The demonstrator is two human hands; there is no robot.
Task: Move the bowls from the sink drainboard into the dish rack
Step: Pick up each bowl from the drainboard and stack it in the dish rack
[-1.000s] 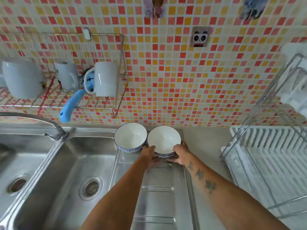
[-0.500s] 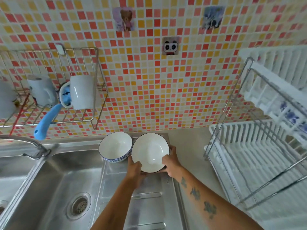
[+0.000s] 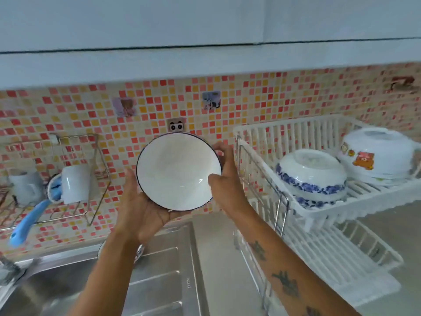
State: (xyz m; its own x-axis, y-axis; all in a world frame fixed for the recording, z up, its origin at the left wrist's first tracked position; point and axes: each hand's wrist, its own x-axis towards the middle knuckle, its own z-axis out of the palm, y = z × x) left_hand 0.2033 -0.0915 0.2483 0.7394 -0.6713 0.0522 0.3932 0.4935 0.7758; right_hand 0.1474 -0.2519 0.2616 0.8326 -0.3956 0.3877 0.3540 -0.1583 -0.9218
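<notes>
Both my hands grip one white bowl: left hand cupped beneath, right hand pinching its right rim.

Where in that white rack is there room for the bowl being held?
The upper shelf is bare at its left end, between the rack's left wall and the blue-patterned bowl. The lower shelf looks empty. The upper right is crowded by the bear-sticker lid.

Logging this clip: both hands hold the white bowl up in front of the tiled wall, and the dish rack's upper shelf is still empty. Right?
Not quite. The upper shelf of the dish rack already holds an upturned blue-patterned bowl and a white dish with a bear picture, as the head view shows. Both hands do hold the white bowl up.
</notes>
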